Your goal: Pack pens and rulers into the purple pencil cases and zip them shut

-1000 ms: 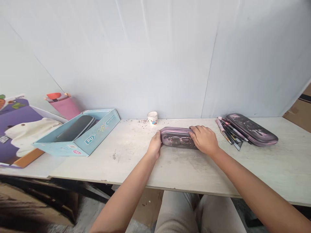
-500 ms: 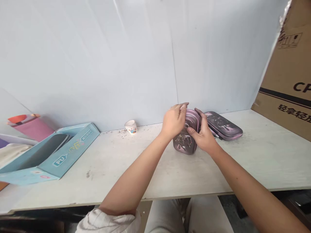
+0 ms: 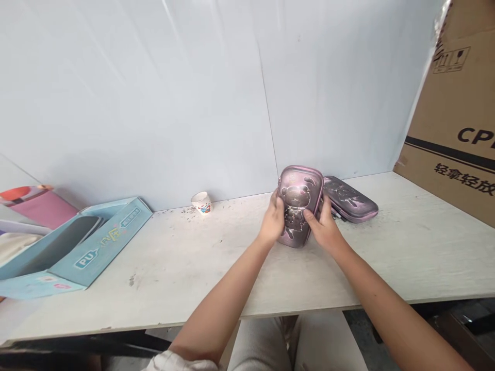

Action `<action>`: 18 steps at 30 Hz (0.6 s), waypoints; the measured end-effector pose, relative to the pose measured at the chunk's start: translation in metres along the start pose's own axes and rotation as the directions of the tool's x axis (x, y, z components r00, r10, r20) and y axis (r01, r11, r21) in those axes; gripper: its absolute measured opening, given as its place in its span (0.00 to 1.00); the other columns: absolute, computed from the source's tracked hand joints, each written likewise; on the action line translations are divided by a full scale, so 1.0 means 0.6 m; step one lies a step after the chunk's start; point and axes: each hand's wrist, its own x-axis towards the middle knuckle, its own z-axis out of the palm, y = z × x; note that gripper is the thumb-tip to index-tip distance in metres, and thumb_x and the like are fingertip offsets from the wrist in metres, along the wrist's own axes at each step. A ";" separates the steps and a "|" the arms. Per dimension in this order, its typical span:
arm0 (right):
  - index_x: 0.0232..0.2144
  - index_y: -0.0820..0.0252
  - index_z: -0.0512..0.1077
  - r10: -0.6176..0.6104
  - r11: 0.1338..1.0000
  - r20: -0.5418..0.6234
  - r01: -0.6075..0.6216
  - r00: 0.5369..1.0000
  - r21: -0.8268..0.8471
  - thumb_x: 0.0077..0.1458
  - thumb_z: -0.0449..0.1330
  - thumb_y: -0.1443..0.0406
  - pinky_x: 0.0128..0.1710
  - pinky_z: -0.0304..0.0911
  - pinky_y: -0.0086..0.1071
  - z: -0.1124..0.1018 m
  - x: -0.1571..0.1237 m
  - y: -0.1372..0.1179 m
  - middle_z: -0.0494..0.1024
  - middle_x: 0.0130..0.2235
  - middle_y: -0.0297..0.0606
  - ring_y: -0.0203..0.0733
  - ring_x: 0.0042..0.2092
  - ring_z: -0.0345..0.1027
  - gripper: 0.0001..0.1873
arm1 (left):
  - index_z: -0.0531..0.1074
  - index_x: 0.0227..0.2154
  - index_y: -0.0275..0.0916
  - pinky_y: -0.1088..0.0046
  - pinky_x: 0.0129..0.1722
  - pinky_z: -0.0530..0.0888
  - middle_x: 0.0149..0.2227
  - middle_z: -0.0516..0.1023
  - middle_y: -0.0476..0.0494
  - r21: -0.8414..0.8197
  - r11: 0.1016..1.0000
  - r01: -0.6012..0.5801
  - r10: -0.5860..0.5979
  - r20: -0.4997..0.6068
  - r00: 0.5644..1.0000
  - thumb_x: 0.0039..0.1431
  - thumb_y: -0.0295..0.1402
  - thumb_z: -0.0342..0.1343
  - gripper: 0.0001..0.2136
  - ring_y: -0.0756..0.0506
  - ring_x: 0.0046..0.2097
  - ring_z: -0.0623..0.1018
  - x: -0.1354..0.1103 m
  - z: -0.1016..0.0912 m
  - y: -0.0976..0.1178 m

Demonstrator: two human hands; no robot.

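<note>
And here we are at the middle of the desk [image 3: 406, 247], where a mauve hard-shell pencil case [image 3: 299, 206] with a bear embossed on its face stands upright on its short end, just right of centre in the frame! Both hands are on it, grasping it from either side. The left hand [image 3: 274, 220] wraps the case's left edge, its fingers curling out of sight behind the shell, while the right hand [image 3: 325, 229] clamps the lower right side with the thumb pressed across the front. Can't tell from this angle whether the bottom end is touching the desk. Right beside it, a second mauve pencil case [image 3: 350, 200] lies flat against the pale wall [image 3: 154, 103], with a few pen tips [image 3: 339, 216] poking out behind it. Over to the left, a small paper cup [image 3: 201, 202] stands by the wall, with dark specks scattered on the desk next to it. Further down at the left edge sits a light-blue open box [image 3: 112, 242] holding a dark grey case [image 3: 58, 252], and at upper right a big cardboard carton [image 3: 452, 113] leans in with Chinese lettering on its side
</note>
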 end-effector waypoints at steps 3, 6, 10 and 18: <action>0.62 0.57 0.34 0.013 0.995 0.100 -0.002 0.995 -0.104 0.56 0.49 0.55 0.60 0.44 0.47 0.004 -0.025 0.004 0.44 0.64 0.46 0.45 0.63 0.41 0.39 | 0.41 0.61 0.38 0.65 0.61 0.54 0.63 0.50 0.38 0.004 0.997 -0.080 0.080 0.036 0.996 0.63 0.42 0.37 0.27 0.47 0.63 0.55 -0.028 -0.003 -0.023; 0.62 0.57 0.36 -0.018 0.981 0.124 0.041 0.992 -0.191 0.55 0.49 0.56 0.60 0.44 0.48 0.020 -0.032 -0.020 0.45 0.64 0.46 0.46 0.63 0.41 0.38 | 0.41 0.61 0.38 0.65 0.61 0.54 0.63 0.50 0.38 0.010 0.996 -0.083 0.083 0.002 0.997 0.63 0.41 0.36 0.26 0.46 0.63 0.55 -0.042 -0.026 -0.029; 0.62 0.56 0.38 -0.035 0.974 0.167 0.071 0.985 -0.214 0.55 0.50 0.56 0.56 0.51 0.47 0.079 -0.018 -0.076 0.54 0.61 0.47 0.48 0.60 0.51 0.38 | 0.43 0.61 0.39 0.67 0.60 0.56 0.63 0.52 0.40 0.021 0.996 -0.082 0.084 -0.119 0.989 0.63 0.41 0.35 0.25 0.47 0.62 0.56 -0.056 -0.108 -0.023; 0.60 0.53 0.42 0.081 0.992 0.485 -0.117 0.871 0.043 0.52 0.54 0.55 0.48 0.63 0.46 0.346 -0.020 -0.157 0.69 0.52 0.43 0.46 0.49 0.66 0.38 | 0.49 0.60 0.44 0.65 0.58 0.60 0.60 0.59 0.45 0.202 0.963 0.181 -0.090 -0.392 0.916 0.62 0.42 0.37 0.24 0.45 0.59 0.62 -0.136 -0.374 -0.087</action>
